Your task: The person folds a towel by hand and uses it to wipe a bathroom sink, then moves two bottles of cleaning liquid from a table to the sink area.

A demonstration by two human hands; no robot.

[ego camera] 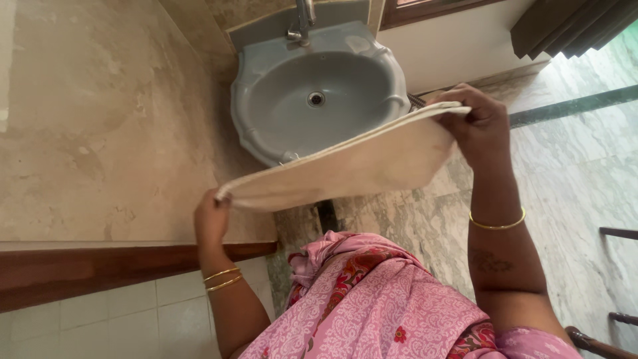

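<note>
Cream cloth (352, 166), soft, light and limp by the look of it, stretched taut above the grey sink (319, 93), pinched at opposite ends by left hand (211, 219) and right hand (482, 126), each grip clamped on an edge, best held there.

Soft even daylight, sharp focus, mild edge distortion.

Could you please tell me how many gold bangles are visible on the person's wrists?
3. Two thin bangles sit together on the left wrist, below the left hand; one bangle circles the right forearm, below the right hand. Both hands grip a cream cloth.
</note>
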